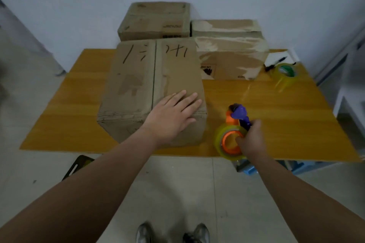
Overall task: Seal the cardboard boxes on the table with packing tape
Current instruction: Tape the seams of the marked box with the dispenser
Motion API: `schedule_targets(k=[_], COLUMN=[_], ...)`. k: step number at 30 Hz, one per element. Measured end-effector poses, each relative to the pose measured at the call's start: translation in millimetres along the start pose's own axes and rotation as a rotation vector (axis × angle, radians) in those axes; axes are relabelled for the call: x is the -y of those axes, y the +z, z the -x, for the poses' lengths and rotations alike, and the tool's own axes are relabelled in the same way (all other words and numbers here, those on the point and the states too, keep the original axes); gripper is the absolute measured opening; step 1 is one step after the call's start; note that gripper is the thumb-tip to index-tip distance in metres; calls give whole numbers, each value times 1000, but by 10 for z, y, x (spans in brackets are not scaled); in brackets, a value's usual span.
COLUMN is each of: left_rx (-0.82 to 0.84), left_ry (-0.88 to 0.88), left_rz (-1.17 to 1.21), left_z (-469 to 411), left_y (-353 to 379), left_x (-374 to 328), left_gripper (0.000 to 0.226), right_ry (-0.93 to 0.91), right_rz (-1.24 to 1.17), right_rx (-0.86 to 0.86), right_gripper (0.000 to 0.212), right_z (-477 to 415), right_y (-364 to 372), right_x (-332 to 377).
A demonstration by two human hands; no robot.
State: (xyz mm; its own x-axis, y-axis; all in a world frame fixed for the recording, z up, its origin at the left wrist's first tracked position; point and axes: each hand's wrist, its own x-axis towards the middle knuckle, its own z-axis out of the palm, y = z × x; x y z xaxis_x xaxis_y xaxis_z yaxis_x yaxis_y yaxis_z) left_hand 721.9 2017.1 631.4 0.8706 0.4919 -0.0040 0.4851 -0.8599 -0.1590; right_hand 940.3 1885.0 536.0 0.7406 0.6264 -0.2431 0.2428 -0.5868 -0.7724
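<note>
A large cardboard box (138, 85) with black marks on its top stands at the front of the yellow table (286, 116); its two top flaps meet at a middle seam. My left hand (173, 113) lies flat with straight fingers on the right flap near the front edge. To the box's right my right hand (250, 140) grips a tape dispenser (235, 130) with an orange hub, a purple handle and a yellowish clear roll, held just above the table's front edge.
Three more cardboard boxes stand behind: one at the back (156, 20), one with torn tape patches (231, 57), another behind it (225, 27). A spare tape roll (285, 75) and a white sheet with a pen (276, 59) lie at the far right. A wall runs behind.
</note>
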Motion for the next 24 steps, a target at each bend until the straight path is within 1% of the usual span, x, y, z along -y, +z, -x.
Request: schedule_targets(k=[3,5,6,8,9,10,12,13,16,18,21,23,24], left_rx=[-30,-54,-86,-128,-118,-94,-41,-22,26,41,20,-10,-20], left_ry=[-100,-220,-290,-393,-417,-427,-437,-447,-478,-465,-419,-416,-416], left_rz=[270,577,769,1139,1265,1339,1394,1406,1476,1516,1450,1347,1308], left_z=[7,25,35,71,103,134,214,262,424,554,749,861,908], left_y=[-135,-333,-456,-717,-838,-935,-1070,-1114,-1182,-1194,-1192,-1172,-1159], left_x=[-110,-204,-244,-297,-301,-287,-220,-172,19,155,345,477,545], left_gripper=[52,49,52,67,76,82,86,83,62,47,28,24,23], right_ry=[-159,-323,-403,-521,-567,-602,-634,-636,-678,-703,-708,-726,-735], right_rz=[-97,-83,-44,32,60,84,111,116,150,187,244,304,292], right_rx=[-69,-89,-106,-147,-162,-172,-185,-190,-188,-179,-156,-140,-117], right_gripper=[61,74,78,82,83,83,81,80,77,76,75,71,67], right_z=[182,304,362,484,550,621,762,836,1034,1143,1287,1378,1416], right_y=[-268,-423,-485,-567,-584,-585,-547,-511,-347,-204,17,172,251], right_x=[235,416,519,740,845,940,1100,1168,1331,1406,1458,1481,1494])
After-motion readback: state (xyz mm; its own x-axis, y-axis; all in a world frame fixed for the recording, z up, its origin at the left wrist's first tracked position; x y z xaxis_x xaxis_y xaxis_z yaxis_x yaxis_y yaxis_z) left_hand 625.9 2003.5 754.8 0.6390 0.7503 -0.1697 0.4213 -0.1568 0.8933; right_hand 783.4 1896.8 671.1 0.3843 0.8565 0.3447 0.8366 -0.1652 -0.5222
